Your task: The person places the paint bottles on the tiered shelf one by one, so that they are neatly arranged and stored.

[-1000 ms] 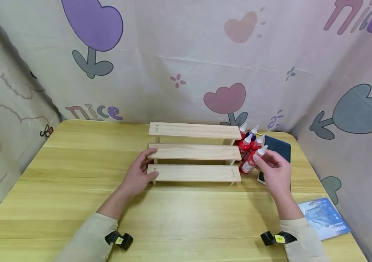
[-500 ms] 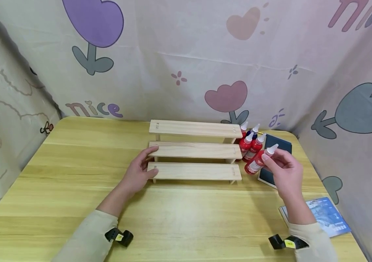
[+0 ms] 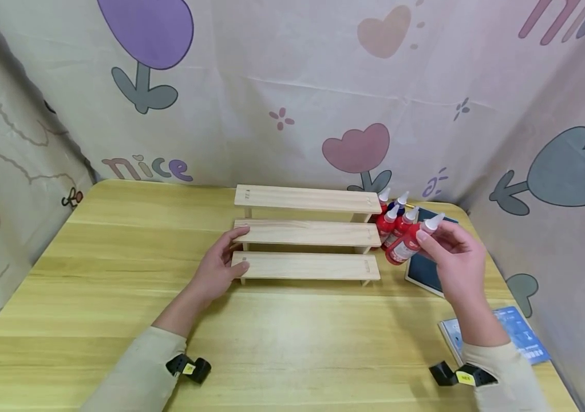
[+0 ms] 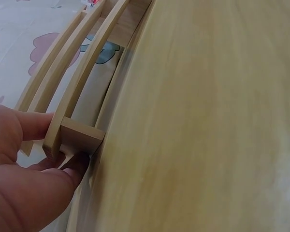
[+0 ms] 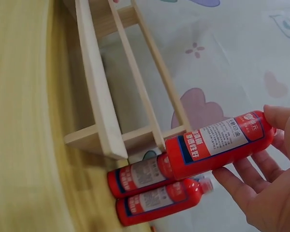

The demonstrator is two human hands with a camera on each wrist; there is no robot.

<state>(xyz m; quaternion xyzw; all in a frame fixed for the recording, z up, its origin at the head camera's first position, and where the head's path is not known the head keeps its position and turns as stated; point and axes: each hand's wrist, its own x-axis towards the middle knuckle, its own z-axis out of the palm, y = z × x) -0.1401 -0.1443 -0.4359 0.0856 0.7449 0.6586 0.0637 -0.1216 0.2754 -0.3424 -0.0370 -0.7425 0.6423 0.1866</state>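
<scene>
A three-tier wooden shelf (image 3: 307, 266) stands toward the back of the table. Its left end is gripped by my left hand (image 3: 218, 266), thumb on the lowest board and fingers at the middle one. In the left wrist view the hand (image 4: 31, 179) wraps the shelf's end. My right hand (image 3: 459, 263) pinches a red ink bottle (image 3: 404, 250) near its white nozzle cap, the bottle tilted and raised beside the shelf's right end. Behind it stand several more bottles, red ones (image 5: 157, 203) and a dark blue one (image 3: 399, 206). The right wrist view shows the held bottle's printed label (image 5: 227, 140).
A dark blue flat pad (image 3: 423, 273) with a pale edge lies under the raised bottle, partly hidden by the right hand. A blue-covered booklet (image 3: 521, 335) lies at the table's right edge, under the right forearm. A patterned cloth (image 3: 272, 68) hangs behind the table.
My right hand has moved right and a little up, carrying the red ink bottle away from the shelf's end and the other bottles. The left hand keeps its grip on the shelf.
</scene>
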